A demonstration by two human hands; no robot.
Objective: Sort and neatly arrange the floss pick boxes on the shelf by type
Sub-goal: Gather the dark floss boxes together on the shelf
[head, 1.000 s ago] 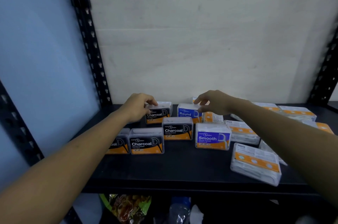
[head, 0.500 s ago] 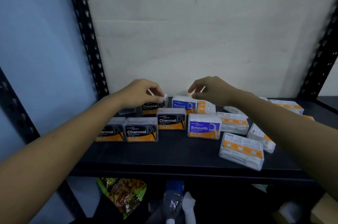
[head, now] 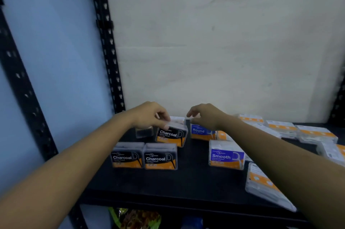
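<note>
At shelf's (head: 194, 182) back, left hand (head: 149, 116) grips Charcoal box (head: 170, 136); right hand's (head: 209, 116) hold above Round box (head: 200, 132) unclear.

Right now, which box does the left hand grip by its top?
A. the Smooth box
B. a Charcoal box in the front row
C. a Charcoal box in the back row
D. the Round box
C: the left hand curls its fingers over the lid of the Charcoal box behind the front pair, while the Smooth box stands untouched further right.
</note>
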